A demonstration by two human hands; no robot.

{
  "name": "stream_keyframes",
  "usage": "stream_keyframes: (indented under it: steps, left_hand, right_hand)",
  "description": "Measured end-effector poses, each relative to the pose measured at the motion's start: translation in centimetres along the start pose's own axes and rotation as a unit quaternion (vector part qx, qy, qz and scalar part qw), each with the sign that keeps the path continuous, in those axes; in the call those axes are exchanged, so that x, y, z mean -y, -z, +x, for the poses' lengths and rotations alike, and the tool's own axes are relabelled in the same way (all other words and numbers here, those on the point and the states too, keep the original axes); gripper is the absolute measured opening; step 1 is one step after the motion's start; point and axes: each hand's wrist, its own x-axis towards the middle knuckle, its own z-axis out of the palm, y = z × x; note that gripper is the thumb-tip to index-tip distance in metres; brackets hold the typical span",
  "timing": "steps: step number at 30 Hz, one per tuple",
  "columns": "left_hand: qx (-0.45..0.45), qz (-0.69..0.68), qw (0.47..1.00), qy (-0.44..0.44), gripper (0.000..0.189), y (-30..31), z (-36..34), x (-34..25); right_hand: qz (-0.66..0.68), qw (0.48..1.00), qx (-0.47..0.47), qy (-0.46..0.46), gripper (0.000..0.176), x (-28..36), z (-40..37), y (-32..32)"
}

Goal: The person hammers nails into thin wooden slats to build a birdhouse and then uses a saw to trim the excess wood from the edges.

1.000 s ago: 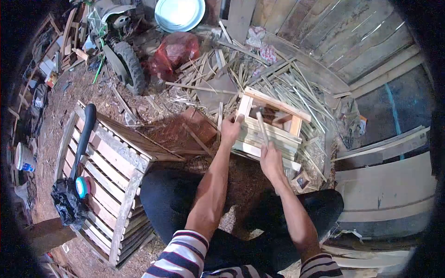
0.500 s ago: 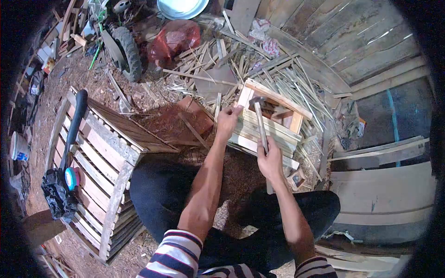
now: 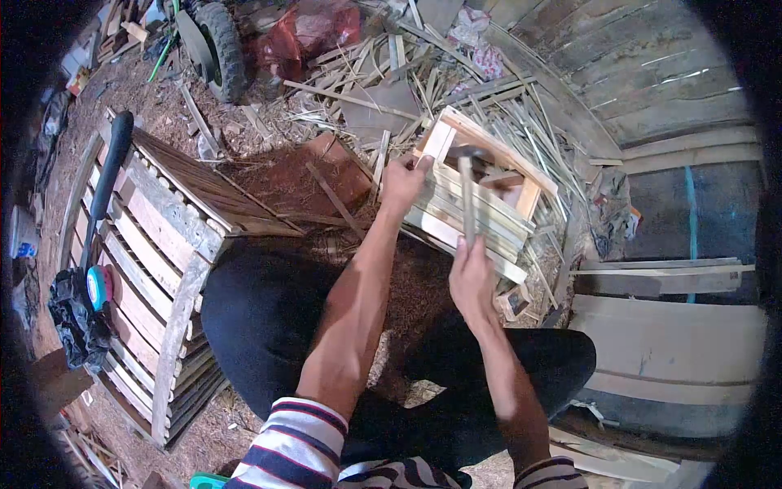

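A small wooden crate (image 3: 481, 213) of pale slats lies in front of my knees, its far part open between the frame pieces. My right hand (image 3: 472, 281) is wrapped round the handle of a hammer (image 3: 468, 200), whose dark head is over the crate's opening. At the crate's left edge, my left hand (image 3: 405, 183) has its thumb and fingers pinched together by the end of a slat. Whatever is between those fingertips is too small to make out.
To my left stands a larger slatted crate (image 3: 142, 269) bearing a black-handled tool (image 3: 110, 167), a black plastic bag (image 3: 75, 314) and a round turquoise-and-pink item (image 3: 99, 287). Scrap sticks (image 3: 358, 102) lie beyond, beside a tyre (image 3: 218, 49). Boards (image 3: 660, 346) are on my right.
The view has tilted down, so the scene sits higher. The hammer head has come slightly lower over the crate. My left hand keeps its place at the crate's left edge.
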Motion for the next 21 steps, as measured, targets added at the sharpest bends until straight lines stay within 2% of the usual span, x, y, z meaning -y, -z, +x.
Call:
stream_keyframes:
  steps: [2,5,7,10,11,12,14,16,18,20,21]
  left_hand:
    - [0.000,0.013,1.000,0.006,0.036,-0.1,-0.2,0.0]
    - [0.008,0.006,1.000,0.006,0.036,-0.1,0.2,0.3]
    - [-0.018,-0.009,0.999,-0.035,0.035,-0.4,0.1,0.6]
    - [-0.022,-0.010,0.999,-0.021,0.035,-0.4,-0.3,-0.1]
    - [-0.003,-0.014,1.000,0.005,0.037,-0.3,-0.1,0.0]
    - [-0.002,-0.013,1.000,0.001,0.037,-0.4,-0.2,0.0]
    - [-0.019,0.019,0.999,-0.040,0.036,-0.3,-0.2,0.2]
    - [-0.018,0.012,0.999,-0.031,0.035,-0.5,0.1,0.6]
    - [-0.040,-0.002,0.999,-0.015,0.035,-0.6,0.0,0.4]
    - [-0.031,0.013,0.999,-0.010,0.035,-0.4,-0.4,-0.1]
    - [-0.024,0.029,0.999,-0.008,0.036,0.0,-0.5,-0.5]
  right_hand:
    - [-0.085,0.994,0.055,-0.031,0.025,-1.2,0.3,-1.3]
    - [-0.066,0.997,0.036,-0.025,0.024,-0.5,0.6,-0.9]
    - [-0.044,0.999,0.009,-0.011,0.023,0.6,0.3,-0.2]
    - [-0.044,0.999,-0.004,-0.029,0.025,0.7,-0.1,-0.6]
    - [-0.084,0.995,0.037,-0.042,0.025,0.2,0.3,-1.2]
    - [-0.082,0.995,0.033,-0.040,0.025,-0.4,0.3,-1.1]
    - [-0.102,0.993,0.053,-0.042,0.025,-0.5,0.6,-0.8]
    - [-0.055,0.997,0.033,-0.042,0.024,0.1,0.4,-0.4]
    - [-0.011,0.999,-0.029,-0.016,0.023,0.7,0.1,-0.1]
    - [-0.003,0.999,-0.030,-0.011,0.021,-0.5,0.0,-1.1]
    - [-0.048,0.998,0.007,-0.030,0.021,-0.9,0.2,-1.4]
